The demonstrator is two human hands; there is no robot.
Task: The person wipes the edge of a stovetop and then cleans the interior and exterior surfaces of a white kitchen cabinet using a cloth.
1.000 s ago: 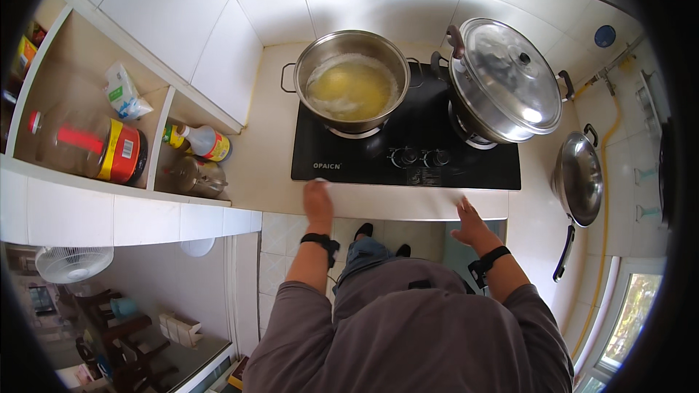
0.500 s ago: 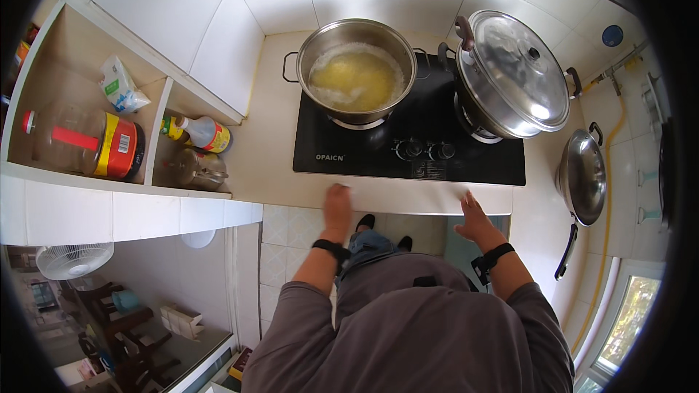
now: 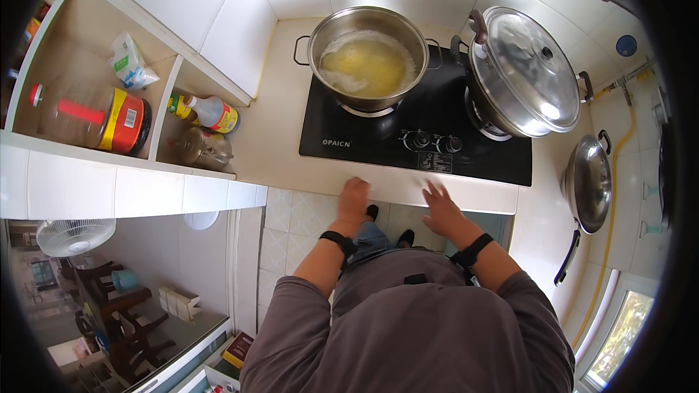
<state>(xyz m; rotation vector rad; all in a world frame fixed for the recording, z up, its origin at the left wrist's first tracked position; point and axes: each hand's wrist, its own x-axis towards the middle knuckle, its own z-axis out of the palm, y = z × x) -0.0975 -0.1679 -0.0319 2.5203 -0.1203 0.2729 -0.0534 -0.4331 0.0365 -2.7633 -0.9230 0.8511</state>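
Observation:
My left hand (image 3: 354,199) is over the front edge of the counter, below the black gas stove (image 3: 378,133). Its fingers are curled in, slightly blurred, and no object shows in them. To its right, my right hand (image 3: 445,212) has its fingers spread and holds nothing. Neither hand touches a pot. On the left burner stands an uncovered steel pot (image 3: 320,76) with yellowish, foamy liquid (image 3: 371,65) inside. A large steel pot with a domed lid (image 3: 520,65) sits on the right burner. Two knobs (image 3: 434,141) are at the front of the stove.
A steel frying pan (image 3: 591,185) with a black handle is at the right. Open shelves (image 3: 164,102) on the left hold a big jug (image 3: 87,116), bottles (image 3: 215,113), a glass pitcher (image 3: 196,147) and a plastic bag (image 3: 132,62). A yellow hose (image 3: 617,160) runs along the right wall.
My right hand has moved left, closer to my left hand, its fingers spread. My left hand has shifted slightly right. The view has tilted a little; the pots stay in place.

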